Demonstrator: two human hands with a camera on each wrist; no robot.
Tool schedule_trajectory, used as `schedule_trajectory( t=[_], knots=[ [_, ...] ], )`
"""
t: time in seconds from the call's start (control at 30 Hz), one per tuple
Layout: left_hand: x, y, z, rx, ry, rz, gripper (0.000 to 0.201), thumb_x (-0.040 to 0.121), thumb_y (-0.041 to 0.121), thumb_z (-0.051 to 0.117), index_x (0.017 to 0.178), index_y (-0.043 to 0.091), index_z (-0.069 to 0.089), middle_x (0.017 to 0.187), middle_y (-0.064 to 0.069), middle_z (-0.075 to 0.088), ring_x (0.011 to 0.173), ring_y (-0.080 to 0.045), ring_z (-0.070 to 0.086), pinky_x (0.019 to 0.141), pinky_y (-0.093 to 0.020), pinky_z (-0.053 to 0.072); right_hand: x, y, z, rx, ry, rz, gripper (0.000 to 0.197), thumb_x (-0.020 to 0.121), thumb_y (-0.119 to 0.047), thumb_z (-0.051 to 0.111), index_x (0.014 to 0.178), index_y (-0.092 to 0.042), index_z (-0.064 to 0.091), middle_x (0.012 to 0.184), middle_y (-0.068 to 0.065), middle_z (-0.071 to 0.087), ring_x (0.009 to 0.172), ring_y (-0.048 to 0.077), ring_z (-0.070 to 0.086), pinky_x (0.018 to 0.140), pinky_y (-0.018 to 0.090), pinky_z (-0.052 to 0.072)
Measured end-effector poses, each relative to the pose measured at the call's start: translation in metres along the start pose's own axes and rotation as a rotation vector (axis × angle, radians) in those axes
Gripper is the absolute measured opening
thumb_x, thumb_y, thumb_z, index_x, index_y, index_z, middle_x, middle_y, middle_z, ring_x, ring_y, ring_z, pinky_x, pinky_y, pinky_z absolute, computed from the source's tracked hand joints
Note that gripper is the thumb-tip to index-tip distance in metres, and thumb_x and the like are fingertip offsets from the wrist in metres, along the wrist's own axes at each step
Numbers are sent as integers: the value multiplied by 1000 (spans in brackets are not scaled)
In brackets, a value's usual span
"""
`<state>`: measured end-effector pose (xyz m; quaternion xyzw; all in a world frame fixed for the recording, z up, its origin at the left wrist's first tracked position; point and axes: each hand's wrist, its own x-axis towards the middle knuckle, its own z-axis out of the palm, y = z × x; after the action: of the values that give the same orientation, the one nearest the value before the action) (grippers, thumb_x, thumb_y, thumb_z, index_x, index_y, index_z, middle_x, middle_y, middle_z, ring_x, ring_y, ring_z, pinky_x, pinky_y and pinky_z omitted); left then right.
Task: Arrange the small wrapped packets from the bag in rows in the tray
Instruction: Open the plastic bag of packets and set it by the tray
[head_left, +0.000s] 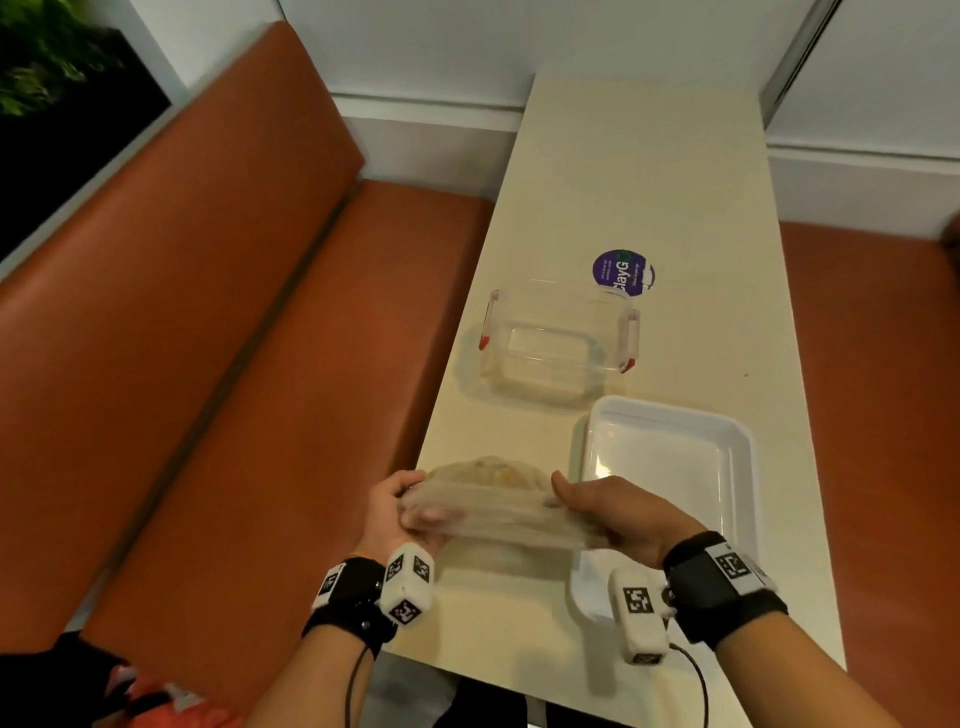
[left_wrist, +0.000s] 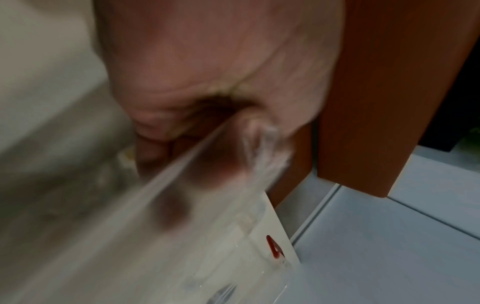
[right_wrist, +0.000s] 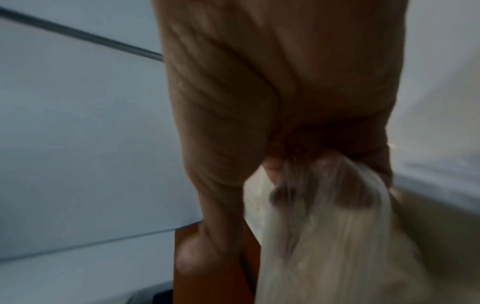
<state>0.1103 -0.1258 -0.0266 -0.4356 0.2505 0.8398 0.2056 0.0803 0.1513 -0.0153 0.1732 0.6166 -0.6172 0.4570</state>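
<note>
Between the two hands, at the near edge of the table (head_left: 649, 197), hangs the bag (head_left: 488, 499), a thin translucent plastic sack stretched taut, with a pale lump of contents showing yellowish through the film. Its packets cannot be told apart through the plastic. The left hand (head_left: 400, 514) has its fingers curled round the bag's left end, and the right hand (head_left: 618, 512) pinches the right end, film bunching out from under its fingers in the wrist view. The film looks soft, limp and slippery, so it is likely to sag and spill once one side is let go; the load seems light. The mouth edge is the sensible place to hold while opening, and each packet is probably best pinched by its wrapper ends. The tray (head_left: 727, 431), white and shallow, lies just right of the bag with no packets in it. Beyond sits a clear container (head_left: 561, 291) with red clips, then a round purple sticker (head_left: 623, 273).
</note>
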Motion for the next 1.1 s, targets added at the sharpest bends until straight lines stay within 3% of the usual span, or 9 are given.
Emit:
schedule_trajectory(
  t=[0.17, 0.27, 0.4, 0.5, 0.57, 0.67, 0.8, 0.97, 1.1],
  knots=[
    [-12, -7, 10, 373, 16, 3, 52, 99, 55, 54, 103, 10, 79, 88, -13, 80, 76, -24, 76, 74, -35, 58, 5, -4, 4, 189, -30, 3, 32, 91, -44, 72, 84, -13, 70, 78, 1, 65, 69, 14, 59, 65, 22, 51],
    [-12, -13, 6, 788, 146, 393, 73, 75, 83, 67, 128, 33, 67, 130, 0, 71, 114, -15, 66, 94, -38, 51, 20, -3, 11, 607, -7, 53, 41, 102, -38, 56, 72, -11, 56, 63, 3, 53, 52, 15, 56, 53, 26, 53],
    [-6, -19, 6, 1807, 248, 851, 90, 69, 88, 64, 147, 48, 44, 134, 29, 40, 119, -2, 42, 101, -34, 37, 16, -1, 22, 576, 20, 8, 46, 104, -50, 50, 73, -16, 50, 57, -3, 35, 41, 11, 33, 42, 25, 41],
    [4, -26, 13, 2097, 260, 864, 57, 90, 69, 35, 129, 41, 65, 122, 20, 64, 113, -13, 51, 95, -37, 33, 3, -10, 30, 366, 80, -64, 58, 94, -65, 59, 85, -8, 69, 67, 3, 64, 56, 17, 62, 61, 25, 49],
    [12, -25, 13, 2014, 345, 912, 44, 96, 49, 33, 107, 31, 72, 109, 9, 71, 104, -20, 58, 90, -39, 36, -7, -16, 34, 88, 224, -178, 83, 76, -75, 74, 120, -5, 68, 110, 13, 74, 101, 29, 71, 87, 31, 53],
    [14, -23, 11, 1741, 410, 1004, 26, 106, 33, 46, 98, 27, 70, 101, 5, 68, 95, -23, 58, 86, -41, 43, -23, -13, 41, -432, 632, -364, 103, 54, -75, 88, 136, -27, 48, 125, -7, 54, 114, 13, 52, 95, 30, 46],
    [15, -24, 12, 1646, 395, 997, 20, 106, 25, 54, 99, 21, 72, 95, 7, 62, 85, -18, 53, 72, -34, 37, -18, 2, 58, -824, 724, -401, 35, 94, -47, 70, 113, -19, 64, 106, -1, 62, 101, 20, 60, 75, 26, 41],
    [21, -17, 14, 834, 401, 512, 12, 98, 12, 67, 89, 11, 74, 74, -3, 72, 65, -18, 62, 60, -29, 55, 5, 6, 49, -275, 569, -261, 26, 101, -17, 61, 77, -11, 69, 77, 1, 69, 72, 16, 60, 55, 16, 41],
    [23, 3, -4, 164, 17, -184, 19, 106, 10, 53, 117, 5, 68, 61, -6, 62, 37, -11, 50, 32, -18, 40, 22, -7, 27, 669, 165, 108, 11, 79, 11, 72, 77, 5, 62, 68, 15, 62, 52, 26, 64, 45, 24, 54]
  ],
)
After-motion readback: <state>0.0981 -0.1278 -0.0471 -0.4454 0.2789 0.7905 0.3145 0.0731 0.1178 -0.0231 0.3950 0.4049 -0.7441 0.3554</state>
